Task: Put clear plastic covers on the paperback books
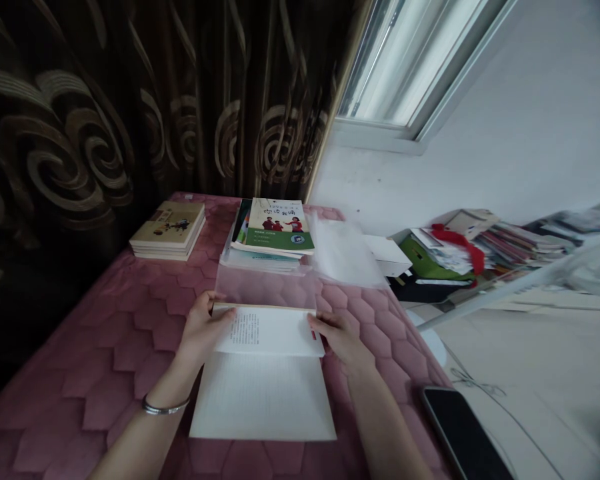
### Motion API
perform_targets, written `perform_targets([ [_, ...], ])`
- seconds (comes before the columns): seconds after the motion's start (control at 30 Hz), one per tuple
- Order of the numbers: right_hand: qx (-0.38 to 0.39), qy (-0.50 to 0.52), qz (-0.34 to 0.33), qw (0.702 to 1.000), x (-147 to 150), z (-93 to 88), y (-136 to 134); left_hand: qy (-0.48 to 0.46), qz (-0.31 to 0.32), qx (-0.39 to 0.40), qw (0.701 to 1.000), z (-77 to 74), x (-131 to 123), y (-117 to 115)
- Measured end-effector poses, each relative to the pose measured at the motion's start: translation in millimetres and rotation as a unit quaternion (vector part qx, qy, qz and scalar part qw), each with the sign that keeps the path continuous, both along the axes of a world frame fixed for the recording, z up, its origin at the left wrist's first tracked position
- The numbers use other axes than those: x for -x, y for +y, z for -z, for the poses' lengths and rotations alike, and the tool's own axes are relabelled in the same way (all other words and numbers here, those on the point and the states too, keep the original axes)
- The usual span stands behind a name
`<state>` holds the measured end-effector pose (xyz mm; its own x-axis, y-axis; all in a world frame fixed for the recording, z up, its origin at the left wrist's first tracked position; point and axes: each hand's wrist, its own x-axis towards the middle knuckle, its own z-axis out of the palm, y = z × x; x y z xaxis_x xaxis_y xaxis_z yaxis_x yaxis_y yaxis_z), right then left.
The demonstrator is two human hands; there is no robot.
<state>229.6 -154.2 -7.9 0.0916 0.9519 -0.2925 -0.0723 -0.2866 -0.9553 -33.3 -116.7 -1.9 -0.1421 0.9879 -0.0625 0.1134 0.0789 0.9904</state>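
An open book lies on the pink quilted table cover in front of me. Its far part is raised a little, with a clear plastic sleeve lying past it. My left hand grips the raised part's left edge, fingers curled on it; a metal bangle sits on that wrist. My right hand holds the right edge, fingers bent against the page.
A stack of books with a green cover and a second stack sit at the far end, clear plastic sheets beside them. A dark phone lies at the right edge. Cluttered books and papers lie beyond, curtain behind.
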Motion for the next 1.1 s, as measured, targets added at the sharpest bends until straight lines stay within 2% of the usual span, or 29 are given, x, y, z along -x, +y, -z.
perform_targets([
  [0.2,-0.058,-0.134,0.022,0.989,8.6,-4.2,0.2,0.009,-0.006,-0.003,1.0,-4.0,-1.3,-1.9],
  [0.3,-0.067,-0.165,0.033,0.984,12.3,-9.3,0.1,0.009,-0.017,-0.004,1.0,-2.1,-1.0,-1.6],
  [0.5,-0.066,-0.163,0.036,0.984,14.5,-12.1,-1.0,-0.011,-0.017,0.003,1.0,3.6,-0.1,-0.3],
  [0.83,-0.072,-0.216,0.036,0.973,10.5,4.1,3.0,-0.012,-0.024,0.004,1.0,3.9,-1.3,-3.0],
  [1.0,-0.054,-0.198,0.048,0.977,7.6,-6.1,1.2,0.006,-0.03,0.011,0.999,3.5,-0.8,-2.2],
  [1.1,-0.035,-0.13,0.002,0.991,6.4,-12.5,-1.6,0.001,-0.034,0.004,0.999,4.3,-1.0,-0.2],
])
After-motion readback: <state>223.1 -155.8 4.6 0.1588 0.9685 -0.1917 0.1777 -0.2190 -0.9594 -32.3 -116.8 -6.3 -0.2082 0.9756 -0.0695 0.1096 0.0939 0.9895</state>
